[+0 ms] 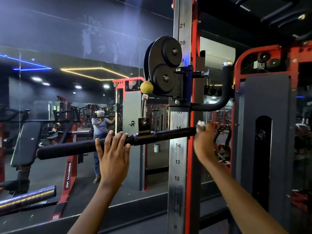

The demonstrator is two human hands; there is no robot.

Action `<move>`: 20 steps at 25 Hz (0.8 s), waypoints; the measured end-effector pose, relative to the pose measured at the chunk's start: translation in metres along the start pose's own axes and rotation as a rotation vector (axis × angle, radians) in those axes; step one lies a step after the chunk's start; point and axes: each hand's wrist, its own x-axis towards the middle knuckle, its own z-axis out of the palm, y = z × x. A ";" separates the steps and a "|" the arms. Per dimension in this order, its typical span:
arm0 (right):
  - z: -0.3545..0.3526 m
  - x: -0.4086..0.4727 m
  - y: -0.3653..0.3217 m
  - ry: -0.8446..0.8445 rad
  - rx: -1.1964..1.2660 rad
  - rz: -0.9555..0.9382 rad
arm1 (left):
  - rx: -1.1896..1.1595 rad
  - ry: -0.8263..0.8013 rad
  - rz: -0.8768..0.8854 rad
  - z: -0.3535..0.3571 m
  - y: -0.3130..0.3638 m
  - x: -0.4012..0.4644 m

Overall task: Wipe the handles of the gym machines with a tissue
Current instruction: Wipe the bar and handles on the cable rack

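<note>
We are wiping the cable bar [116, 142] hanging below the pulley [164, 66].

Our right hand [205, 141] is clutching the tissue [201, 123] around the bar's right end; our left hand [112, 146] is steadying it left of the pulley, fingers hooked loosely over. We judge the left grip and the curved handle [219, 98] right of the pulley are still waiting.

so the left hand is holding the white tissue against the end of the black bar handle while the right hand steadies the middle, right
Not quite: in the head view the right hand holds the white tissue at the end of the black bar handle, and the left hand steadies the middle.
</note>
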 end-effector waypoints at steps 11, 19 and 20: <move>0.001 0.007 -0.007 0.036 0.602 0.752 | 0.009 -0.035 0.000 0.002 -0.006 0.000; -0.016 0.019 -0.003 0.302 1.253 0.789 | -0.061 -0.049 -0.019 0.009 0.005 -0.009; -0.019 0.009 -0.018 0.276 1.266 0.803 | -0.070 -0.047 -0.021 0.009 0.007 -0.010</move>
